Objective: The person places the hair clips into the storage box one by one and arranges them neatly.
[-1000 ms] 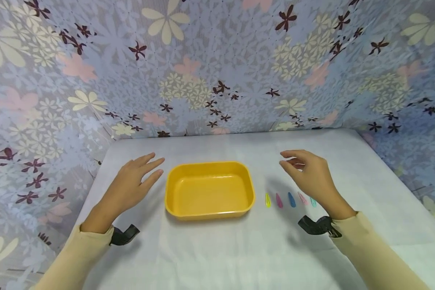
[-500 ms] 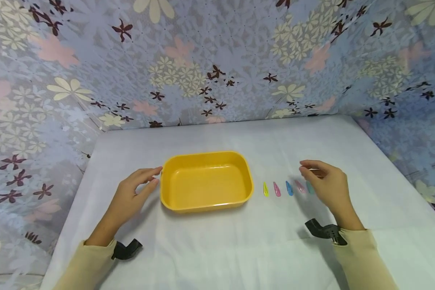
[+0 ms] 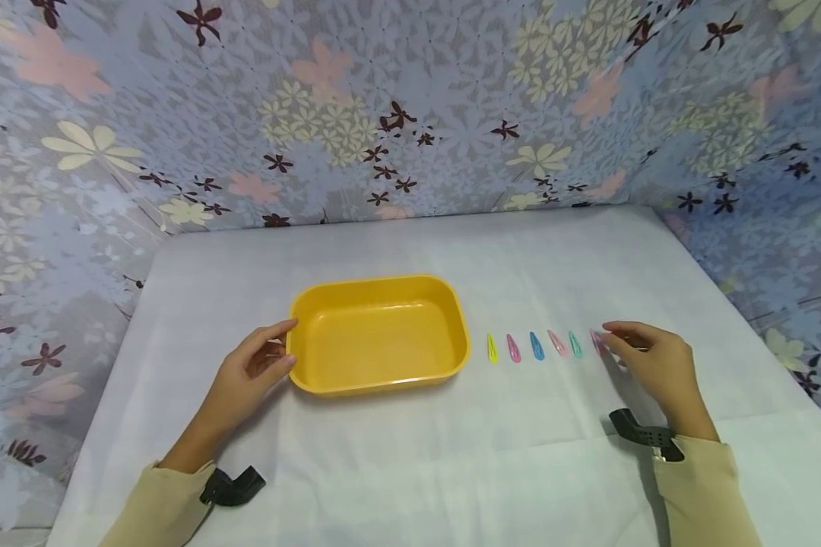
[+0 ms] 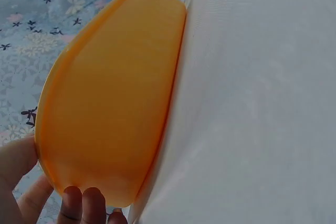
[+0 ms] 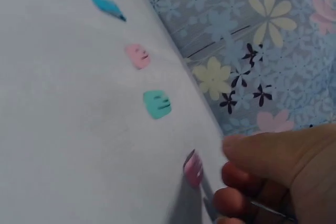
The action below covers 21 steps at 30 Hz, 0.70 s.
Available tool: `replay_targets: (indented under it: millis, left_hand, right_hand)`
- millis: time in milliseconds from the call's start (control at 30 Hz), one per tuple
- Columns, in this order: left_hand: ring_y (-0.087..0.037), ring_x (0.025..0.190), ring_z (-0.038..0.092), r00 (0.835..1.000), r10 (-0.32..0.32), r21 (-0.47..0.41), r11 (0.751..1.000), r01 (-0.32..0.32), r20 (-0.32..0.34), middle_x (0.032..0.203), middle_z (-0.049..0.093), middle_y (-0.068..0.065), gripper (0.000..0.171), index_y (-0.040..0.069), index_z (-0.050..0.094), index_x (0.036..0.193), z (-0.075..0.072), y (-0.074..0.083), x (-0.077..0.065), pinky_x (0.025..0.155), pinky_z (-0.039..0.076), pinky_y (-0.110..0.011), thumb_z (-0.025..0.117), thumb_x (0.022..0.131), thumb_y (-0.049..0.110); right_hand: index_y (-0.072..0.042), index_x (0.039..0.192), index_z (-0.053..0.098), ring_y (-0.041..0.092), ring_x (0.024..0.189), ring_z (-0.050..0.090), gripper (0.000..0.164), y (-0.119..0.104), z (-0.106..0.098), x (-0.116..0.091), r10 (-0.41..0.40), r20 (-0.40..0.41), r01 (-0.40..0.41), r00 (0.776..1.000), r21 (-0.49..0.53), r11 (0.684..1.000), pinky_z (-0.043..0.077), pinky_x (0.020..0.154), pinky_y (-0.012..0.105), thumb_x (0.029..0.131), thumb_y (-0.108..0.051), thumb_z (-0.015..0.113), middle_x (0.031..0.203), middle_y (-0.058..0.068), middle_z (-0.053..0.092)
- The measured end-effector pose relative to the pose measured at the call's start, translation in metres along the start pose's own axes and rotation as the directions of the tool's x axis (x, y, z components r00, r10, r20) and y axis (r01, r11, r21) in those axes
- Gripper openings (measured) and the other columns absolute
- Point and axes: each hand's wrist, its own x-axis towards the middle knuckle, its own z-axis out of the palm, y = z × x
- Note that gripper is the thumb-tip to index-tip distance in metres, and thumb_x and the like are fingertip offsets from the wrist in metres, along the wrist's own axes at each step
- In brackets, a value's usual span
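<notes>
My left hand (image 3: 246, 376) is at the left end of a yellow rectangular tray (image 3: 379, 386), its index finger and thumb tips touching the rim. In the left wrist view, loosely bent fingers (image 4: 83, 205) rest along the tray's outer wall (image 4: 110, 98). My right hand (image 3: 657, 365) hovers low over the cloth, thumb and fingers bent, tips right by a magenta hair clip (image 3: 597, 342). In the right wrist view that clip (image 5: 193, 170) lies just beyond the fingertips. A thin silvery piece (image 5: 270, 211) shows beneath the fingers, mostly hidden.
Between tray and right hand lies a row of hair clips: yellow (image 3: 492, 348), pink (image 3: 514, 348), blue (image 3: 537, 346), light pink (image 3: 556, 342) and teal (image 3: 575, 344). A white cloth (image 3: 410, 471) covers the table. Flowered fabric (image 3: 451, 99) stands behind it.
My left hand has moved down and in to touch the tray's end. My right hand has lowered and shifted right, uncovering the teal and magenta clips. The head view has tilted slightly.
</notes>
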Motion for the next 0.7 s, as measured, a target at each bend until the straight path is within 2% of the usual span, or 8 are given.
replay_targets:
  millis: [100,167,233,300,400,467,567,700]
  left_hand:
    - [-0.016,0.106,0.058,1.0,-0.014,-0.043,0.999,0.014,-0.004,0.123,0.056,-0.015,0.052,0.006,0.054,0.147,-0.002,-0.001,-0.001,0.091,0.05,-0.017,0.064,0.097,-0.005]
    - [-0.016,0.105,0.058,1.0,-0.017,-0.058,0.998,0.017,-0.003,0.124,0.056,-0.016,0.052,0.005,0.053,0.147,-0.003,-0.001,-0.001,0.09,0.05,-0.018,0.063,0.098,-0.005]
    - [-0.017,0.105,0.058,1.0,-0.014,-0.068,0.998,0.014,-0.002,0.123,0.056,-0.017,0.052,0.004,0.053,0.147,-0.003,-0.002,-0.001,0.089,0.051,-0.018,0.063,0.098,-0.006]
    - [-0.017,0.103,0.058,1.0,-0.008,-0.074,0.997,0.007,-0.005,0.121,0.056,-0.018,0.052,0.003,0.053,0.147,-0.003,-0.001,-0.001,0.087,0.051,-0.018,0.063,0.097,-0.007]
    - [-0.017,0.103,0.058,1.0,0.002,-0.084,0.996,-0.002,-0.01,0.12,0.056,-0.018,0.051,0.002,0.054,0.146,-0.004,-0.001,-0.002,0.086,0.051,-0.018,0.063,0.096,-0.009]
    - [-0.017,0.103,0.058,1.0,-0.001,-0.085,0.996,0.0,-0.009,0.12,0.056,-0.018,0.051,0.002,0.054,0.146,-0.005,-0.002,-0.003,0.086,0.051,-0.018,0.063,0.096,-0.008]
    - [-0.017,0.104,0.058,1.0,-0.018,-0.082,0.996,0.018,-0.003,0.122,0.057,-0.018,0.051,0.004,0.054,0.146,-0.005,-0.004,-0.004,0.086,0.051,-0.018,0.064,0.097,-0.006]
    - [-0.018,0.105,0.059,0.999,-0.052,-0.079,0.996,0.053,0.014,0.124,0.057,-0.015,0.051,0.006,0.054,0.146,-0.002,-0.007,-0.001,0.088,0.051,-0.019,0.065,0.097,-0.003]
  right_hand:
    - [-0.01,0.121,0.076,-0.02,0.08,0.051,0.038,-0.002,0.001,0.003,-0.026,0.016,0.026,1.0,-0.033,0.999,0.048,0.063,0.013,0.096,-0.038,0.073,0.112,0.018,0.074]
    - [-0.011,0.121,0.076,-0.017,0.082,0.052,0.037,-0.003,0.001,0.004,-0.039,0.016,0.04,0.999,-0.059,0.997,0.047,0.066,0.013,0.095,-0.037,0.074,0.113,0.017,0.074]
    - [-0.012,0.121,0.077,-0.007,0.084,0.058,0.036,-0.005,0.002,0.004,-0.04,0.013,0.041,0.999,-0.083,0.996,0.046,0.067,0.014,0.094,-0.037,0.075,0.114,0.016,0.074]
    - [-0.012,0.121,0.076,0.008,0.088,0.065,0.036,-0.007,0.003,0.004,-0.049,0.012,0.05,0.999,-0.1,0.994,0.045,0.069,0.016,0.095,-0.035,0.075,0.113,0.016,0.074]
    - [-0.01,0.12,0.076,0.03,0.094,0.069,0.033,-0.01,0.007,0.004,-0.062,0.015,0.063,0.998,-0.115,0.991,0.046,0.072,0.023,0.095,-0.031,0.075,0.112,0.017,0.074]
    - [-0.008,0.119,0.077,0.037,0.096,0.068,0.031,-0.011,0.011,0.004,-0.073,0.015,0.074,0.997,-0.116,0.99,0.047,0.073,0.029,0.095,-0.028,0.075,0.111,0.019,0.073]
    - [-0.006,0.117,0.077,0.041,0.098,0.066,0.028,-0.011,0.015,0.003,-0.077,0.026,0.079,0.997,-0.112,0.991,0.05,0.077,0.042,0.095,-0.024,0.075,0.114,0.022,0.071]
    - [-0.003,0.12,0.074,0.045,0.103,0.064,0.031,-0.007,0.016,0.0,-0.044,0.059,0.051,0.997,-0.119,0.992,0.049,0.082,0.058,0.098,-0.024,0.072,0.116,0.025,0.07]
